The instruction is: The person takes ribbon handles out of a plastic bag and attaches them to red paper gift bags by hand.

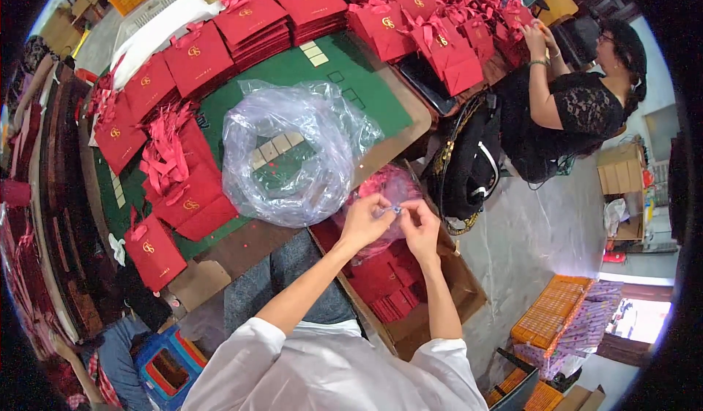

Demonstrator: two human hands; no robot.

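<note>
My left hand (367, 222) and my right hand (420, 229) meet over an open cardboard box (465, 294). Both pinch what looks like the gathered top of a clear plastic bag (379, 244). Reddish contents show through that bag, which sits at the far end of the box. Several red paper bags (392, 283) lie flat in the box below my hands. On the table to the left, a large ring of bunched clear plastic (293, 154) rests on the green mat (366, 67).
Stacks of red paper gift bags (245, 26) line the table's far and left edges. A co-worker (586, 103) sits at the right, handling a red bag. A black bag (469, 165) stands beyond the box. Orange crates (553, 312) are on the floor at lower right.
</note>
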